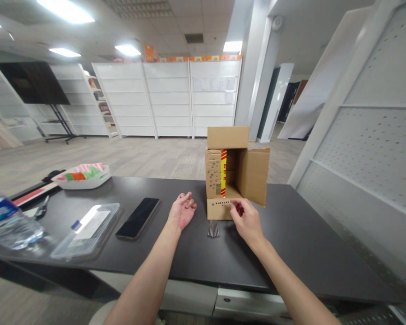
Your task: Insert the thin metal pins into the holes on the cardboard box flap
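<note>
An open cardboard box (252, 174) stands on the dark table, its opening facing me and its flaps spread. Along its lower front flap (218, 212) runs a row of small dark dots, with more grey round spots on the left flap. Just below, several thin metal pins like nails or screws (213, 229) show side by side. My right hand (246, 221) is at the right end of the dotted row, thumb and forefinger pinched; whatever is between them is too small to make out. Palm up, my left hand (182, 212) rests left of the box, fingers loosely bent and apart, holding nothing.
Left of my left hand lie a black phone (138, 218) and a clear plastic case (88, 230). Farther left are a water bottle (11, 221) and a white basket (84, 183) of colourful items. A perforated white panel (375, 149) rises along the right.
</note>
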Demonstrator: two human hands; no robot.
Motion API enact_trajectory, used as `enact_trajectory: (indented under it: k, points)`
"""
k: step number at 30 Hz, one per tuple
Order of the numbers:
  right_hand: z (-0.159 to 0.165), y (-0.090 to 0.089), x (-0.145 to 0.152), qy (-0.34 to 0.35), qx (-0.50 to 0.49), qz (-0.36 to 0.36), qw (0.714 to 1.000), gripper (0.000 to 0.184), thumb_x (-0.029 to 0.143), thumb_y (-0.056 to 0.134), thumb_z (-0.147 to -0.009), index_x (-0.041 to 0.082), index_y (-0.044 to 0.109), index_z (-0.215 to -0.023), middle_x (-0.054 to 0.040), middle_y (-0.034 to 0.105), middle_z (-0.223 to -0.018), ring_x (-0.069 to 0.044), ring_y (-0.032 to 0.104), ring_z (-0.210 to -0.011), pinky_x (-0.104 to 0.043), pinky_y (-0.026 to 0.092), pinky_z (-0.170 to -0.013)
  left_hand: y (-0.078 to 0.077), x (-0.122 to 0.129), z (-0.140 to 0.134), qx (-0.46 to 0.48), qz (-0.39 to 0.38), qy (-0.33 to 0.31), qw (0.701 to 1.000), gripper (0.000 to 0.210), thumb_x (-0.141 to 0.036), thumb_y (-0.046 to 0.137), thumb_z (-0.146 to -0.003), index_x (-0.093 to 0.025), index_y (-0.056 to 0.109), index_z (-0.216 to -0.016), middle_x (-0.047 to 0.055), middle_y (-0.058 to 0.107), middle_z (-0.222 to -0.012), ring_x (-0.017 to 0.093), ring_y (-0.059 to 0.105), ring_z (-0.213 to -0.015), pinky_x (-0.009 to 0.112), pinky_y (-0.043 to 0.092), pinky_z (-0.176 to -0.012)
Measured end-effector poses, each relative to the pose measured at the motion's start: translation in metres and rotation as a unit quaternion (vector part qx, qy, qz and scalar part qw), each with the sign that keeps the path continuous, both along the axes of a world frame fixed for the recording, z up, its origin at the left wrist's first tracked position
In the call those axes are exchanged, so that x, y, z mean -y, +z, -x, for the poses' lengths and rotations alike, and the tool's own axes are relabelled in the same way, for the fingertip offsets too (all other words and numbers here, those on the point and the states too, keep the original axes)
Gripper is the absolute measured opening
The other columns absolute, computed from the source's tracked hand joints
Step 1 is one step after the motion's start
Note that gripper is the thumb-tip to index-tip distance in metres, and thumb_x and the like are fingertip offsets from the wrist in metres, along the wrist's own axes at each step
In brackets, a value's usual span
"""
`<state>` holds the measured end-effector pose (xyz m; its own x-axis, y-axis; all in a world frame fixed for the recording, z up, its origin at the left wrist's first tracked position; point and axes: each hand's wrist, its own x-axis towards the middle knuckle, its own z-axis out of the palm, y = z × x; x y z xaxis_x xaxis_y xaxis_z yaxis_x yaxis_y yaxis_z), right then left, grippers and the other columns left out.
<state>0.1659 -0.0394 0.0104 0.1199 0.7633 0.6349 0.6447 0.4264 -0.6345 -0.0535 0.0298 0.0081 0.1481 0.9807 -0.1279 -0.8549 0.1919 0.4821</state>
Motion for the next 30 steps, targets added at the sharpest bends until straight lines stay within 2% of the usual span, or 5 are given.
enact_trajectory:
  k: [6, 11, 16, 30]
  points:
    - [0.003, 0.000, 0.017, 0.038, 0.008, 0.036, 0.999, 0.015, 0.027, 0.050, -0.088, 0.018, 0.061, -0.091, -0.0051, 0.063, -0.082, -0.017, 0.057, -0.069, -0.029, 0.046, -0.064, 0.003, 0.002, -0.001, -0.004, 0.004, 0.006, 1.000, 0.028, -0.004, 0.068, -0.068, -0.017, 0.043, -0.067, -0.005, 0.062, -0.073, 0.004, 0.032, -0.043, 0.025, 0.036, -0.054]
    - [0.005, -0.004, 0.028, 0.084, 0.030, 0.026, 0.996, 0.012, 0.025, 0.050, -0.089, 0.019, 0.060, -0.090, -0.0033, 0.062, -0.077, -0.016, 0.055, -0.066, -0.029, 0.045, -0.063, 0.003, 0.002, -0.001, -0.004, 0.001, 0.004, 1.000, 0.029, -0.004, 0.068, -0.067, -0.017, 0.042, -0.066, -0.004, 0.062, -0.072, 0.004, 0.033, -0.043, 0.024, 0.035, -0.053]
    - [0.006, -0.012, 0.029, 0.103, 0.025, 0.016, 0.994, 0.010, 0.025, 0.051, -0.090, 0.020, 0.059, -0.090, -0.0023, 0.059, -0.074, -0.015, 0.054, -0.064, -0.028, 0.045, -0.061, 0.001, 0.001, 0.001, -0.010, -0.007, 0.000, 1.000, 0.028, -0.005, 0.068, -0.068, -0.017, 0.043, -0.066, -0.005, 0.062, -0.071, 0.004, 0.033, -0.043, 0.024, 0.036, -0.054]
    - [0.008, -0.011, 0.032, 0.156, 0.037, 0.044, 0.986, 0.009, 0.022, 0.051, -0.089, 0.020, 0.059, -0.087, -0.0017, 0.058, -0.076, -0.015, 0.055, -0.070, -0.026, 0.044, -0.063, 0.003, 0.002, 0.000, -0.001, -0.003, 0.002, 1.000, 0.028, -0.004, 0.068, -0.068, -0.017, 0.043, -0.065, -0.005, 0.062, -0.069, 0.004, 0.033, -0.043, 0.025, 0.035, -0.053]
